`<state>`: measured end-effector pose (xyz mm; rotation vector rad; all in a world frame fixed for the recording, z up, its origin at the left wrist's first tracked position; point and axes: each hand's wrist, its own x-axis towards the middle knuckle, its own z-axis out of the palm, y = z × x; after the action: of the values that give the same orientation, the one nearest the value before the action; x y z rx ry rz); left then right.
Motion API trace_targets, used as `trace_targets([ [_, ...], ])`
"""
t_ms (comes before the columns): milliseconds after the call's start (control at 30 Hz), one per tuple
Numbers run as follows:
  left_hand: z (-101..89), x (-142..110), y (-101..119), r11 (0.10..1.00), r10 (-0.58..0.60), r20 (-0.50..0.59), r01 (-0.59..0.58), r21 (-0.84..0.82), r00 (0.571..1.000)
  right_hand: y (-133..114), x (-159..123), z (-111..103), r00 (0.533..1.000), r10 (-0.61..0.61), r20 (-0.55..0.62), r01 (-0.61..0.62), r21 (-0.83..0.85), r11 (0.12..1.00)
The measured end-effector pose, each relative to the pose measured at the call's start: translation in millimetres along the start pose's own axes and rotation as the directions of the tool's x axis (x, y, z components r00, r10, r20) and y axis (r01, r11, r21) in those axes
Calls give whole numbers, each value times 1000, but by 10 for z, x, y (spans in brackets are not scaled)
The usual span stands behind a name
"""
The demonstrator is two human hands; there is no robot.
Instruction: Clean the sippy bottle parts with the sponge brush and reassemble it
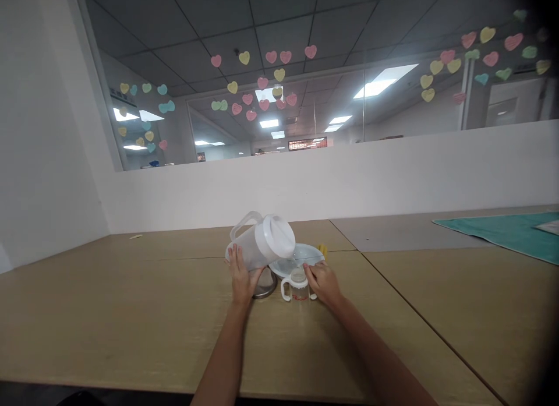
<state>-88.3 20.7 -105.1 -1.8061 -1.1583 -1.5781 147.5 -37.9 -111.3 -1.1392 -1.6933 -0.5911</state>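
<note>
A translucent white plastic pitcher with a white lid is tilted to the right, its lid end lower and its handle on the upper side. My left hand grips it from below and the left. Beneath its lid end stands a small clear cup with two white handles and red print. My right hand is closed at the right side of this cup, fingers curled at its handle. Whether liquid is flowing cannot be made out. Behind the cup lies a pale bluish bowl.
A round metal-rimmed object sits left of the cup, partly hidden by my left hand. Something yellow shows behind the bowl. A teal cloth lies at the far right of the wooden table. A white wall rises behind.
</note>
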Motion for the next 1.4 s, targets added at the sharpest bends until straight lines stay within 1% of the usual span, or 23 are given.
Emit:
trace_targets([
  [100,-21,13,5,997,-32,10,33,-64,999,3,-2,7,1000,-4,-2,4,2,1000],
  [233,-83,40,-41,985,-60,72,70,-155,996,5,-1,13,1000,0,-8,0,-5,1000],
  [400,-96,48,-141,979,-49,92,66,-191,995,6,4,4,1000,-18,3,18,-11,1000],
  [500,-77,47,-193,970,-28,102,51,-237,994,8,2,3,1000,-5,4,5,-9,1000],
  [600,-54,48,-237,966,2,89,21,-257,996,11,-1,9,1000,8,12,-8,-6,1000],
  [700,-21,44,-261,973,32,79,-13,-232,996,14,-1,15,1000,8,23,-8,-10,1000],
  [800,10,33,-261,980,75,95,-56,-191,993,13,1,15,1000,10,26,-9,-13,1000],
  [867,18,30,-255,985,79,103,-61,-164,992,10,4,11,1000,11,23,-11,-8,1000],
  [1000,4,45,-245,986,45,103,-27,-167,994,5,7,4,1000,5,13,-6,7,1000],
  [1133,-10,59,-225,983,-21,110,41,-181,994,8,6,8,1000,0,-5,0,9,1000],
  [1300,-8,40,-156,996,-55,104,62,-62,993,17,3,20,1000,2,16,-2,-6,1000],
  [1400,-15,35,-124,997,-76,57,75,16,995,16,3,21,1000,4,27,-4,-22,1000],
])
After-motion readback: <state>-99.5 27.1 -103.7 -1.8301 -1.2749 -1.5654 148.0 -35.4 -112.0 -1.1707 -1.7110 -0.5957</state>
